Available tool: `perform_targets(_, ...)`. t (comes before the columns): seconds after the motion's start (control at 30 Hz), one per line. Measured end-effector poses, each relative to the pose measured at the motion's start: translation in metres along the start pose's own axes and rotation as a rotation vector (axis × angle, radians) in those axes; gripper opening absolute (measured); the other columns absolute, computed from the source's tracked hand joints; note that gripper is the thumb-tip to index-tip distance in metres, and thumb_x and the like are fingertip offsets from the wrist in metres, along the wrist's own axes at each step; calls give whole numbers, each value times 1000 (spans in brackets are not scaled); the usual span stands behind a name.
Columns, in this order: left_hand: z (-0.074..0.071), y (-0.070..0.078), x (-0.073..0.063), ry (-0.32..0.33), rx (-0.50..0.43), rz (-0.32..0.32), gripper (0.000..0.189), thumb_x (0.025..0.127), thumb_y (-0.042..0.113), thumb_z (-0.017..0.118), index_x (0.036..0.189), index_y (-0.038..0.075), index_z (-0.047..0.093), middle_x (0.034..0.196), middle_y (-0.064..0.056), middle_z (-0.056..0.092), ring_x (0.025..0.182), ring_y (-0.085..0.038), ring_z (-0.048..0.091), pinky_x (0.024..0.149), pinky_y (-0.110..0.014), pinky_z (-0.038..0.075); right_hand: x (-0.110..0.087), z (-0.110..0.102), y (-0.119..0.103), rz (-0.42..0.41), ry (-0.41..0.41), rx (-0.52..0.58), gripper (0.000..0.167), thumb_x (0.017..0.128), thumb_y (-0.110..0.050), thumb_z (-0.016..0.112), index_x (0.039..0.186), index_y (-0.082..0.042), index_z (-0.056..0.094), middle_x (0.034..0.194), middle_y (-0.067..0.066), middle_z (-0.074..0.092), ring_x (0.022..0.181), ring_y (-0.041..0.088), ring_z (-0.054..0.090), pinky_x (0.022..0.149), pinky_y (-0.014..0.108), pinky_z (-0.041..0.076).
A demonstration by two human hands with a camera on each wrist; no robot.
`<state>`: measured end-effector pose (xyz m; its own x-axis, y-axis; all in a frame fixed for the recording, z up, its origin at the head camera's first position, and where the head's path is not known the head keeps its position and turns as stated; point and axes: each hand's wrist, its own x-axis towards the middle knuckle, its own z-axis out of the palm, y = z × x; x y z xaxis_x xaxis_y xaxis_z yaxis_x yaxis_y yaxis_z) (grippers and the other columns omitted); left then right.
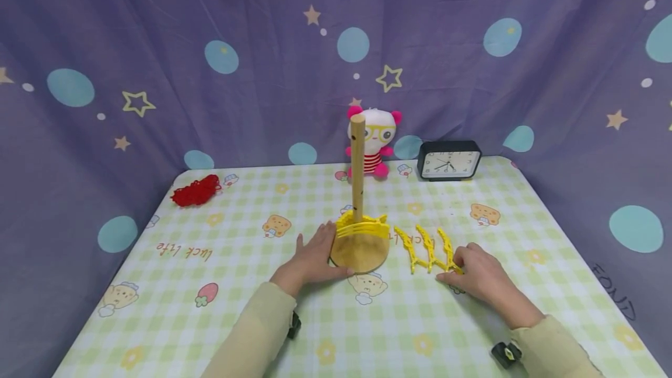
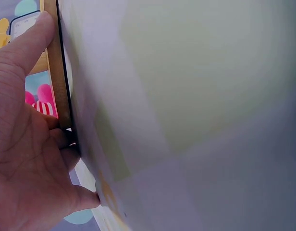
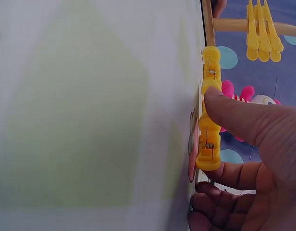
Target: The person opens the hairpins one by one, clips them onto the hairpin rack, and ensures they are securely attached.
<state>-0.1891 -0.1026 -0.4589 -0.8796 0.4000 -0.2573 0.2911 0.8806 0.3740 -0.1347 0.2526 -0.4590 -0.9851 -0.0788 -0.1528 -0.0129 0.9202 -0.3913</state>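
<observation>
A wooden stand with an upright post [image 1: 357, 174] on a round base [image 1: 360, 254] stands mid-table. Yellow toothed alligator hair clips [image 1: 370, 230] are clamped round the post low down, pointing out sideways. My left hand [image 1: 314, 256] holds the base by its left edge, thumb at the front rim; the left wrist view shows that thumb [image 2: 35, 41] against the wood. Right of the stand, three more yellow clips lie side by side. At the rightmost clip [image 1: 446, 247], my right hand [image 1: 482, 273] pinches the near end between thumb and index finger.
A panda plush [image 1: 374, 139] sits behind the stand, with a black-framed clock [image 1: 449, 161] to its right at the back edge. A red netted bundle [image 1: 196, 191] lies at the far left. The patterned tablecloth [image 1: 252, 302] covers the table; a purple curtain hangs behind.
</observation>
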Motion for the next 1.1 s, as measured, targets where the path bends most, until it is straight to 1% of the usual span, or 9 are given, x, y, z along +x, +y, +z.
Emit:
perform_targets(0.27, 1, 0, -1, -6, -6, -6, 114, 79, 70, 62, 158, 10, 5, 164, -5, 3, 150, -22, 3, 114, -61, -2, 0, 2, 1, -7, 26, -20, 45, 76, -44, 81, 84, -7, 57, 80, 5, 46, 67, 20, 41, 58, 32, 35)
perform_targets(0.4, 1, 0, 0, -6, -1, -10, 115, 79, 71, 62, 158, 10, 5, 164, -4, 3, 150, -22, 3, 114, -61, -1, -1, -2, 3, -27, 37, 11, 39, 78, -37, 81, 81, -8, 54, 72, 3, 47, 64, 18, 39, 57, 31, 32)
perform_targets(0.5, 0, 0, 0, -7, 0, -11, 115, 79, 71, 62, 158, 11, 4, 164, -4, 2, 150, -21, 2, 115, -60, -2, -3, -8, 3, -43, 53, 31, 34, 81, -32, 79, 83, -10, 54, 64, -2, 52, 63, 17, 41, 58, 32, 33)
perform_targets(0.6, 1, 0, 0, -5, 3, -8, 115, 79, 71, 62, 158, 10, 5, 164, -4, 3, 150, -22, 2, 115, -61, -1, -4, -14, 3, -50, 93, 45, 30, 83, -30, 77, 91, -9, 57, 67, -4, 56, 64, 17, 46, 61, 33, 38)
perform_targets(0.7, 0, 0, 0, -4, -2, -4, 115, 79, 71, 63, 158, 10, 5, 164, -5, 3, 150, -22, 3, 114, -61, -2, -3, -17, 1, -47, 143, 75, 33, 83, -28, 77, 102, -5, 62, 77, -1, 60, 68, 17, 54, 63, 38, 46)
perform_targets(0.83, -1, 1, -1, -3, -10, 2, 115, 79, 70, 64, 157, 9, 5, 164, -5, 4, 149, -22, 3, 114, -61, -2, -1, -21, -5, -58, 198, 121, 40, 85, -24, 75, 116, -1, 63, 81, 3, 67, 71, 18, 61, 66, 43, 50)
perform_targets(0.97, -1, 1, -1, -3, -5, 0, 115, 79, 70, 63, 158, 10, 5, 164, -5, 4, 150, -23, 3, 114, -61, -2, 0, -24, -14, -128, 258, 139, 36, 90, -19, 71, 121, -3, 61, 83, 4, 67, 70, 17, 60, 64, 40, 50)
perform_targets(1.03, -1, 1, -1, -3, -2, -2, 115, 79, 70, 63, 158, 10, 4, 164, -5, 4, 150, -23, 3, 114, -61, -2, 0, -25, -19, -172, 283, 140, 34, 92, -16, 69, 122, -4, 61, 83, 4, 67, 67, 16, 58, 61, 37, 48)
perform_targets(1.1, 0, 1, -1, -3, 1, -2, 115, 79, 70, 63, 158, 10, 4, 164, -5, 3, 150, -22, 3, 114, -61, -2, 0, -27, -25, -205, 298, 135, 33, 93, -14, 67, 124, -5, 60, 81, 3, 65, 62, 14, 52, 58, 34, 44)
